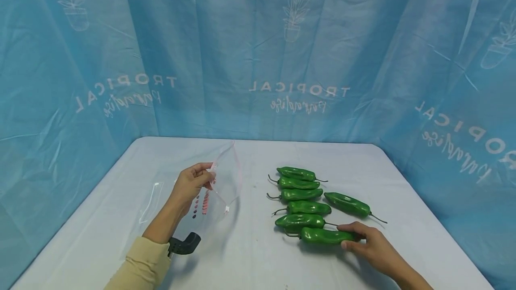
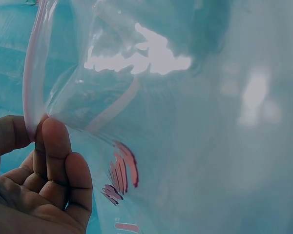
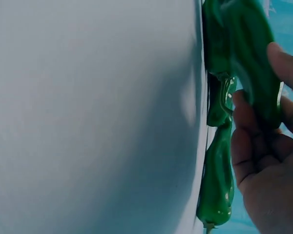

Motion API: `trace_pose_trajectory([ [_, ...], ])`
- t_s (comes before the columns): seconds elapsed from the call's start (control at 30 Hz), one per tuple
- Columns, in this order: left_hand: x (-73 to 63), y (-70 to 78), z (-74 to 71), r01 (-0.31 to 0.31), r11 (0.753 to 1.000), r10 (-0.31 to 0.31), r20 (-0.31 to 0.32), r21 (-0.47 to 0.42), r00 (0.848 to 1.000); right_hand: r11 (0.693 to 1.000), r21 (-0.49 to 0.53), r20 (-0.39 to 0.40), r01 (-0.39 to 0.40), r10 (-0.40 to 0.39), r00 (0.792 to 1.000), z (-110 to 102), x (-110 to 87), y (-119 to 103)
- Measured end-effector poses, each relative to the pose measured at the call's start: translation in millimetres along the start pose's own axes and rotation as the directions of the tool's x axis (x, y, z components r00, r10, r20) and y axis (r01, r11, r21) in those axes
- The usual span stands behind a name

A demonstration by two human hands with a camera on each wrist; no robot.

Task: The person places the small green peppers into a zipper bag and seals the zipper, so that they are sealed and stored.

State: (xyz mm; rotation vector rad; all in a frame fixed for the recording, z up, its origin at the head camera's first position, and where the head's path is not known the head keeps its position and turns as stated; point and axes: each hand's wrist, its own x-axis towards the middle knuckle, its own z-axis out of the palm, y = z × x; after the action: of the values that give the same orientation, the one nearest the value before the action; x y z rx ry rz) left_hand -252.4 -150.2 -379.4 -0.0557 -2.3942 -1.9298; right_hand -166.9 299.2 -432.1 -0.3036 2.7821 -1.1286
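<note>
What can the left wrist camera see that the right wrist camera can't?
Only the left wrist view shows the left hand, pinching the clear bag by its edge, and the bag's pink marks.

Only the right wrist view shows the right hand, gripping a green pepper, with more peppers beside it.

Both show the blue curtain.

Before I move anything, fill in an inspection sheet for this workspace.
Surface: white table with rounded far corners.
Job's things: six long, glossy green peppers lying on it, a seventh green pepper in hand; clear plastic bag with pink-edged opening.
Clutter: nothing seen.
Hands: left hand pinches the bag near its opening; right hand grips the seventh pepper's stemless end.
Cables: nothing seen.
Surroundings: blue fabric curtain with mirrored white lettering.
</note>
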Motion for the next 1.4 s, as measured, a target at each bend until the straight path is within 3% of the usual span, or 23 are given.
trace_pose_trajectory([
  [0.17,0.8,-1.2,-0.4,-0.002,1.0,0.002,0.008,-0.005,1.0,0.999,0.003,-0.025,0.047,-0.047,0.999,0.1,2.9,-7.1],
  [0.47,0.3,-1.3,0.4,0.009,1.0,-0.009,-0.001,0.009,1.0,0.998,0.057,-0.081,-0.008,0.012,0.997,0.2,19.8,-32.9],
  [0.77,-1.6,-2.4,0.9,0.012,1.0,-0.012,-0.002,0.013,1.0,0.991,0.079,-0.159,0.104,-0.09,0.983,9.1,42.3,-58.5],
  [1.13,-2.4,-1.1,0.2,-0.001,1.0,0.001,0.0,0.011,1.0,0.982,0.14,-0.148,0.126,-0.105,0.983,23.3,72.7,-84.1],
  [1.4,-3.7,-2.1,1.0,0.002,1.0,-0.001,-0.007,0.03,1.0,0.982,0.125,-0.142,0.141,-0.123,0.982,35.4,87.3,-101.3],
])
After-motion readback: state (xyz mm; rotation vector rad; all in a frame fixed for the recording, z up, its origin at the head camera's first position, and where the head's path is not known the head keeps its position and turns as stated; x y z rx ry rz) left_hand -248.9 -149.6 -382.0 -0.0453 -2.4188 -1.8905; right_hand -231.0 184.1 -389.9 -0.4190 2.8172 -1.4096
